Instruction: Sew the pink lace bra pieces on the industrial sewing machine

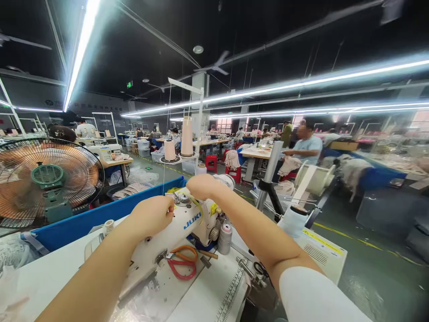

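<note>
reaching over the white metal sewing machine [177,229] with left hand [152,214] curled, right hand [202,185] part-hidden, unable to tell either grip; best done lightly, sparing the thin pale thread [164,179].

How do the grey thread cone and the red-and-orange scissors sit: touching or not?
Apart. The head view plainly shows a gap between the scissors and the grey cone, with a wooden handle lying in it.
</note>
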Demonstrator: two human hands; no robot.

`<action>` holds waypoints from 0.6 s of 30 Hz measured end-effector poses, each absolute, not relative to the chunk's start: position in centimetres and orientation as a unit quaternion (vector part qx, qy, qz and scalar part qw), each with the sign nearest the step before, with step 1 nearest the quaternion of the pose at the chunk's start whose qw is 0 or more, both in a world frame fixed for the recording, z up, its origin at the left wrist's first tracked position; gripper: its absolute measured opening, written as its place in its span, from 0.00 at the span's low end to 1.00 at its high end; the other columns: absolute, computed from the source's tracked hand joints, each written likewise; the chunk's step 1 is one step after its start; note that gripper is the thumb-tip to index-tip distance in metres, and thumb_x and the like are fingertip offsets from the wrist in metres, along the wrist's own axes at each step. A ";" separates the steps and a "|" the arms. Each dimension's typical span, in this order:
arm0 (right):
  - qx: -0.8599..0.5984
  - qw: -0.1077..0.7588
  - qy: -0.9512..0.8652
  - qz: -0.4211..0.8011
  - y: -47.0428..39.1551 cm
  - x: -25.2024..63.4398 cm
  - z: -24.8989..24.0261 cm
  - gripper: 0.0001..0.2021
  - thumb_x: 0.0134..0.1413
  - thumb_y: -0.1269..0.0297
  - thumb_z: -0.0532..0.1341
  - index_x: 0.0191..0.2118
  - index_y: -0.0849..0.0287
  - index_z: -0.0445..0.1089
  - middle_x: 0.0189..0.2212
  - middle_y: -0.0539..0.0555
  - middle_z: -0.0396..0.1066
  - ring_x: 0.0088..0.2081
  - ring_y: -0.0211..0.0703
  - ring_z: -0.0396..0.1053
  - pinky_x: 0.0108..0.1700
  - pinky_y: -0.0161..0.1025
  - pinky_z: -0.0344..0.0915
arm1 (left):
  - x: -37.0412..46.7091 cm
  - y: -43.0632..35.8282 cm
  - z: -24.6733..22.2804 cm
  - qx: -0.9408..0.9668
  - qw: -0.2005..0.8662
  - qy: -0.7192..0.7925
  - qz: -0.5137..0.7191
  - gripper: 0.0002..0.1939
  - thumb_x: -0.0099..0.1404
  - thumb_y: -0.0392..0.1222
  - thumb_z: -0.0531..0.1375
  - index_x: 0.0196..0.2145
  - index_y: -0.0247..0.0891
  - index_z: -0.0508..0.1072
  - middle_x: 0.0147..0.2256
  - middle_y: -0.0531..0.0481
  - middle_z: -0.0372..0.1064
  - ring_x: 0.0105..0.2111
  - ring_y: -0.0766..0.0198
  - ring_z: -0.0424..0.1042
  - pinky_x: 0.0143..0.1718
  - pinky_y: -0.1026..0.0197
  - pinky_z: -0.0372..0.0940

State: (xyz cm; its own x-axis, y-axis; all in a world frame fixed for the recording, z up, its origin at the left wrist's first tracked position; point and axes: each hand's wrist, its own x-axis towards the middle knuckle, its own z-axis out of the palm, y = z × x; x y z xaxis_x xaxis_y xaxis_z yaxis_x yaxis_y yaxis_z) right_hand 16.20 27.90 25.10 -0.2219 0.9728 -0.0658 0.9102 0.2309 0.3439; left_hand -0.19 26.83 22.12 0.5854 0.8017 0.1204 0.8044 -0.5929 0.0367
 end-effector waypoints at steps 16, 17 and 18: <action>0.574 0.120 0.797 0.144 28.4 15.4 25.4 0.16 0.58 0.72 0.53 0.47 0.64 0.73 0.44 0.65 0.74 0.44 0.52 0.73 0.37 0.40 0.68 | 0.2 26.9 21.9 -0.884 0.003 -0.465 -0.055 0.06 0.60 0.35 0.50 0.28 0.41 0.64 0.27 0.51 0.69 0.29 0.58 0.67 0.26 0.60 0.52; 0.560 0.124 0.807 0.142 28.0 15.2 25.3 0.15 0.58 0.71 0.54 0.46 0.62 0.74 0.43 0.63 0.75 0.44 0.52 0.73 0.37 0.40 0.68 | 0.2 26.9 22.0 -0.884 0.002 -0.464 -0.055 0.06 0.60 0.35 0.50 0.28 0.41 0.64 0.27 0.51 0.69 0.29 0.58 0.67 0.26 0.60 0.52; 0.549 0.132 0.814 0.139 27.6 15.1 25.3 0.14 0.57 0.71 0.55 0.44 0.61 0.75 0.41 0.62 0.75 0.43 0.52 0.73 0.38 0.40 0.68 | 0.2 26.9 22.0 -0.885 0.002 -0.463 -0.055 0.06 0.60 0.35 0.50 0.28 0.41 0.64 0.27 0.51 0.69 0.29 0.58 0.67 0.26 0.60 0.52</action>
State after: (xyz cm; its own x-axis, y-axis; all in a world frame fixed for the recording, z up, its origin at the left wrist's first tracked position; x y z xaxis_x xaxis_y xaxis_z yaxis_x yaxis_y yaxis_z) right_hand 15.11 27.62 25.27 -0.3632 0.9296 -0.0622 0.8565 0.3594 0.3703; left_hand 0.20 26.89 21.98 0.5649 0.8193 0.0982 0.8197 -0.5709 0.0472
